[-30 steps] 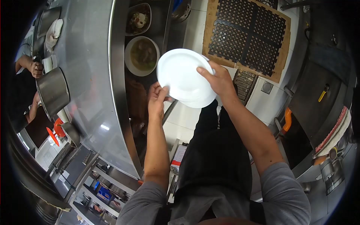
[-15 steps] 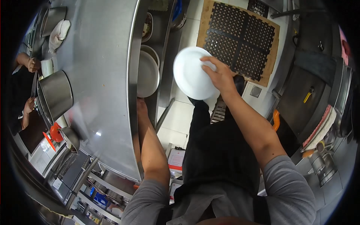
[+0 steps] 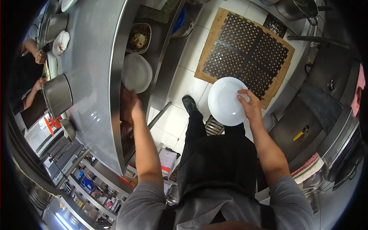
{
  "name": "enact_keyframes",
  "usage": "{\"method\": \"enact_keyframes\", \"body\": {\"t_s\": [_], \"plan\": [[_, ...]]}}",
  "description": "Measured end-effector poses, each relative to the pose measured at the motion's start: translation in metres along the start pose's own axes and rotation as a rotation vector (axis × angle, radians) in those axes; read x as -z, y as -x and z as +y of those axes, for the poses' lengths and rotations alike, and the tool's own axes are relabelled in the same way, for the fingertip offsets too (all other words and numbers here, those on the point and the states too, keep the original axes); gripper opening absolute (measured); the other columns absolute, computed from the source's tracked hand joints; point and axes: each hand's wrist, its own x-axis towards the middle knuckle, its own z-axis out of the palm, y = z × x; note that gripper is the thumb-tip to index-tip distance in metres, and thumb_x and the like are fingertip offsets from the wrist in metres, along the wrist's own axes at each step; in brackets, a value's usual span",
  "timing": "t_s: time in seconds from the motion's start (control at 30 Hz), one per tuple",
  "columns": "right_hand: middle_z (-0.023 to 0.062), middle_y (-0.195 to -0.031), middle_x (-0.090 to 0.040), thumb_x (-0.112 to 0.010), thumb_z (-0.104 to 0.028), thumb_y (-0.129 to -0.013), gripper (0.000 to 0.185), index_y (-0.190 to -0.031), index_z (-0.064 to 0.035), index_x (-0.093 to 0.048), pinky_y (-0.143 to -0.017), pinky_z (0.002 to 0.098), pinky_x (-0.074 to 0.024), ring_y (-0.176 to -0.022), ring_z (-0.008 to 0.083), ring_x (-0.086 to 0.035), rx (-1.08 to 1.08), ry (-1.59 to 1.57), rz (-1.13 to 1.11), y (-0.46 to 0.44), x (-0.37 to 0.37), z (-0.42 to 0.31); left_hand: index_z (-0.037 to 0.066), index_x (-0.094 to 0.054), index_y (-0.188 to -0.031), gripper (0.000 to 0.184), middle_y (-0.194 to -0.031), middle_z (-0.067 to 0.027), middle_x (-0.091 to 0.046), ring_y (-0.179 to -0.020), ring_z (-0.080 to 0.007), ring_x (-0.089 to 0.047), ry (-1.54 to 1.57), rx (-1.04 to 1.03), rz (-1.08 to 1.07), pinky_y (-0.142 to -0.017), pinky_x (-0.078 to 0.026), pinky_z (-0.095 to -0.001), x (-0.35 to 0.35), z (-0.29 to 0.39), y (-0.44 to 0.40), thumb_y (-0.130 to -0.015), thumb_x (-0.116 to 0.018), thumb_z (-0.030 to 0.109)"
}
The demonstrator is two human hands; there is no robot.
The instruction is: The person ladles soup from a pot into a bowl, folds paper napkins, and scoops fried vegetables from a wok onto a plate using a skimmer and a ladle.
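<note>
A white plate [image 3: 225,101] hangs above the tiled floor [image 3: 179,87], gripped at its edge by the right hand [image 3: 251,107] with the thumb laid over the upper face, while the left hand [image 3: 133,103], well apart from it, reaches past the edge of a steel tabletop [image 3: 90,84] toward a lower shelf [image 3: 158,32]. On that shelf we see a second plate [image 3: 137,73] lying just beside a dish [image 3: 149,41] of food, which stands uncovered. The left hand is close by the near rim of the second plate, but motion blur and shadow keep us from telling whether its fingers touch it or hold anything. We judge the step in hand to be the handling of plates at the shelf, one resting there and the other held out on the far side of the body. The next move, as we read it, calls for a firm grip on the held plate, a clear path around the tabletop's edge, and care not to knock the food. Across the tabletop, near a metal pot [image 3: 58,96], we also see another person's hands [image 3: 40,57].
</note>
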Motion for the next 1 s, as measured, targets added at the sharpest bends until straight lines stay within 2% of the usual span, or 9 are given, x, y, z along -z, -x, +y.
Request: {"method": "enact_keyframes", "body": {"t_s": [0.07, 0.13, 0.2, 0.27, 0.37, 0.47, 0.73, 0.87, 1.0], "plan": [[0.0059, -0.092, -0.067, -0.066, -0.016, -0.081, 0.020, -0.099, -0.0078, -0.065, -0.066, 0.0251, -0.0455, -0.073, 0.0130, -0.059, 0.027, 0.000, 0.024, 0.000, 0.013, 0.004, -0.005, -0.049, -0.122, 0.038, -0.106, -0.0138, -0.061, -0.095, -0.0220, -0.062, 0.211, 0.027, -0.103, -0.080, -0.049, -0.0301, -0.059, 0.066, 0.051, -0.087, -0.057, 0.009], [0.0068, -0.094, -0.066, -0.066, -0.016, -0.081, 0.020, -0.098, -0.0067, -0.065, -0.073, 0.0264, -0.0460, -0.083, 0.0143, -0.060, 0.107, 0.001, 0.067, -0.001, 0.020, 0.007, -0.010, -0.044, -0.122, 0.040, -0.108, -0.0183, -0.057, -0.099, -0.0282, -0.060, 0.612, 0.190, -0.245, -0.082, -0.052, -0.0365, -0.117, 0.091, 0.040, -0.090, -0.056, 0.010], [0.0072, -0.096, -0.066, -0.065, -0.016, -0.081, 0.020, -0.098, -0.0062, -0.065, -0.077, 0.0273, -0.0453, -0.087, 0.0150, -0.060, 0.068, -0.019, 0.065, -0.003, 0.025, 0.011, -0.008, -0.036, -0.128, 0.042, -0.119, -0.0210, -0.049, -0.104, -0.0309, -0.056, 0.981, 0.417, -0.050, -0.087, -0.053, -0.0420, -0.164, 0.083, -0.018, -0.094, -0.048, 0.014], [0.0076, -0.097, -0.065, -0.065, -0.016, -0.081, 0.020, -0.097, -0.0057, -0.065, -0.081, 0.0282, -0.0446, -0.091, 0.0157, -0.059, 0.014, -0.033, 0.062, -0.003, 0.030, 0.018, -0.007, -0.030, -0.128, 0.038, -0.117, -0.0204, -0.047, -0.092, -0.0323, -0.059, 1.131, 0.232, 0.116, -0.079, -0.058, -0.0426, -0.184, 0.084, -0.048, -0.097, -0.034, 0.014], [0.0081, -0.093, -0.066, -0.065, -0.017, -0.081, 0.019, -0.097, -0.0065, -0.065, -0.084, 0.0287, -0.0431, -0.091, 0.0163, -0.060, -0.039, -0.096, 0.076, -0.003, 0.033, 0.019, -0.005, -0.033, -0.128, 0.040, -0.115, -0.0207, -0.046, -0.096, -0.0310, -0.056, 1.044, 0.309, 0.377, -0.075, -0.060, -0.0364, -0.189, 0.102, -0.068, -0.096, -0.033, 0.019], [0.0083, -0.088, -0.067, -0.065, -0.017, -0.082, 0.018, -0.097, -0.0079, -0.065, -0.086, 0.0286, -0.0416, -0.092, 0.0162, -0.059, -0.087, -0.061, 0.069, 0.001, 0.036, 0.019, -0.006, -0.035, -0.128, 0.040, -0.113, -0.0203, -0.046, -0.092, -0.0301, -0.056, 0.945, 0.242, 0.395, -0.072, -0.061, -0.0332, -0.184, 0.107, -0.075, -0.095, -0.033, 0.018], [0.0046, -0.084, -0.067, -0.066, -0.018, -0.082, 0.018, -0.098, -0.0089, -0.065, -0.052, 0.0223, -0.0418, -0.057, 0.0080, -0.055, -0.033, -0.026, 0.082, 0.008, 0.043, 0.032, -0.010, -0.048, -0.116, 0.029, -0.114, -0.0209, -0.050, -0.094, -0.0307, -0.057, 0.900, 0.176, 0.396, -0.072, -0.061, -0.0309, -0.181, 0.120, -0.093, -0.092, -0.039, 0.004], [0.0041, -0.084, -0.067, -0.065, -0.017, -0.083, 0.018, -0.098, -0.0081, -0.065, -0.054, 0.0224, -0.0431, -0.058, 0.0084, -0.056, -0.005, -0.036, 0.104, 0.010, 0.046, 0.027, -0.014, -0.050, -0.111, 0.026, -0.113, -0.0217, -0.050, -0.094, -0.0323, -0.058, 0.898, 0.143, 0.315, -0.074, -0.062, -0.0325, -0.181, 0.118, -0.099, -0.089, -0.043, -0.001], [0.0063, -0.098, -0.065, -0.062, -0.014, -0.085, 0.019, -0.103, -0.0072, -0.064, -0.071, 0.0239, -0.0460, -0.082, 0.0124, -0.060, -0.017, -0.003, 0.055, 0.011, 0.052, 0.019, -0.017, -0.041, -0.115, 0.034, -0.115, -0.0255, -0.048, -0.095, -0.0368, -0.057, 0.951, 0.089, 0.249, -0.073, -0.062, -0.0408, -0.164, 0.120, -0.072, -0.082, -0.042, -0.011]]}}
